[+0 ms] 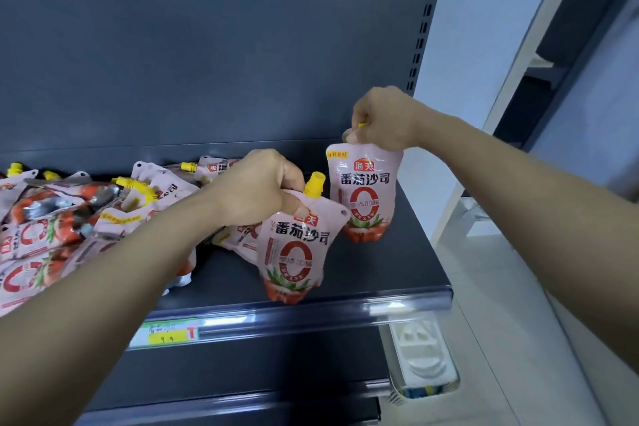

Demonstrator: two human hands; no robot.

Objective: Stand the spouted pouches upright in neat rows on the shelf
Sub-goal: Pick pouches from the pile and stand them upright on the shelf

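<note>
Dark grey shelving fills the view, and its top shelf serves as the landmark. Nearest, on the shelf's front lip, sits a green and yellow price tag, left of centre. Just behind the lip the left hand is closed around the top edge of a front pouch, pinching the film beside its yellow spout so the bag hangs straight; its red base touches the shelf close to the front edge, leaning slightly, probably being settled as the start of a front row. Further back and to the right on the shelf, the right hand is clenched over the spout of a rear pouch, label facing out, base on or just above the deck; I cannot tell which. Gripping at the spout lets the weight of the sauce pull each bag upright. Left of both, across the shelf's left half, lies a heap of the same pouches, flat and overlapping, spouts pointing every way, not yet stood up. Behind everything rises the shelf's plain back panel.
</note>
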